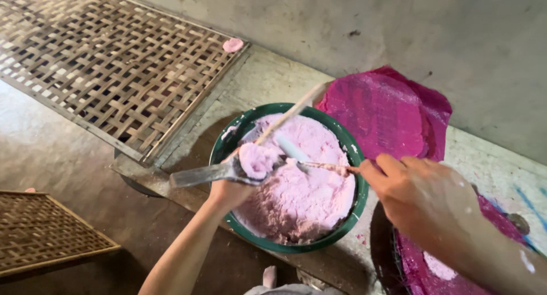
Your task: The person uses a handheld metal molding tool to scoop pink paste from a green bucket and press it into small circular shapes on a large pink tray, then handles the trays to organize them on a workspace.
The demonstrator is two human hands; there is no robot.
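Holding a metal spoon point(219, 172) in your left hand point(228, 191), you kept the fingers clamped on its handle, a pink lump point(256, 160) sitting in its bowl over the green basin point(228, 141) of pink dough point(302, 198). Your right hand point(416, 195) pinched a thin stick point(327, 167) (tip at the lump). The basin sat on a concrete ledge point(268, 81), a magenta cloth point(384, 112) just behind. A woven bamboo tray point(108, 61) lay left.
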